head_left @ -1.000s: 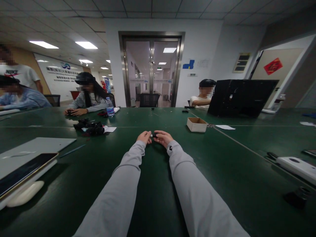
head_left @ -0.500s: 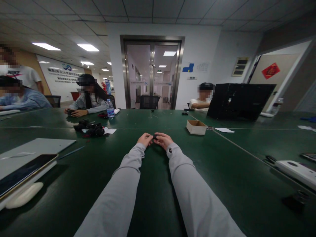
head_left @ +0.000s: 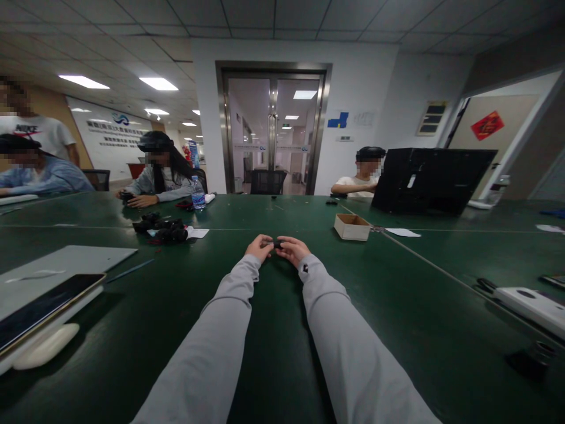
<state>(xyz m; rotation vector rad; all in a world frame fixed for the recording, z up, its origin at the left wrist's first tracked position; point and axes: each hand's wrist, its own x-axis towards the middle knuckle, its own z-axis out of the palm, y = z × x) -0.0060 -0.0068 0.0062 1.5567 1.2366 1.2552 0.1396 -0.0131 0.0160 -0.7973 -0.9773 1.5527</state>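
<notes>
Between my two hands is a small black piece (head_left: pixel 277 244), too small and too covered by fingers to name its kind. My left hand (head_left: pixel 259 248) pinches its left end with the fingertips. On the other side, my right hand (head_left: pixel 294 251) has its fingers closed around the right end. Both forearms, in light grey sleeves, reach forward over the green table (head_left: pixel 273 318). Fingers hide most of the black piece.
An open cardboard box (head_left: pixel 352 228) stands ahead to the right, near a black monitor (head_left: pixel 430 179). Black parts (head_left: pixel 161 228) and a water bottle (head_left: pixel 198 194) lie and stand ahead left. Nearer left is a phone (head_left: pixel 48 306); a white power strip (head_left: pixel 529 303) lies right. Co-workers sit across.
My hands stay in nearly the same place, still holding the small black piece. The view has shifted very slightly.
</notes>
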